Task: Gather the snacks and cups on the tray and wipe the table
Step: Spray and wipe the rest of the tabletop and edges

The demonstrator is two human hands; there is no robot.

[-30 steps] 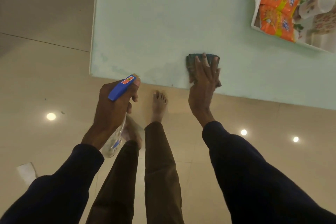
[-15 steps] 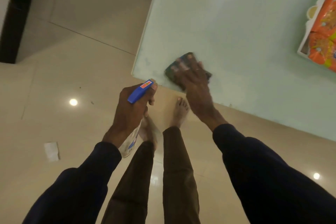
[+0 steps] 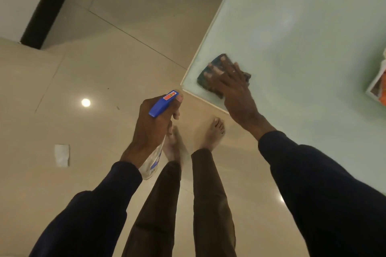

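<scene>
Pressing cloth [image 3: 203,82] to table [image 3: 302,27]; spray bottle [image 3: 164,103] (label illegible).

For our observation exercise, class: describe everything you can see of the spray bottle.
The spray bottle has a blue plastic trigger head with a red label on top and a clear body with a blue label. The left hand grips its neck, hiding the middle. It is held tilted over the floor, off the table, head pointing toward the table's corner. Its fill level cannot be told.
</scene>
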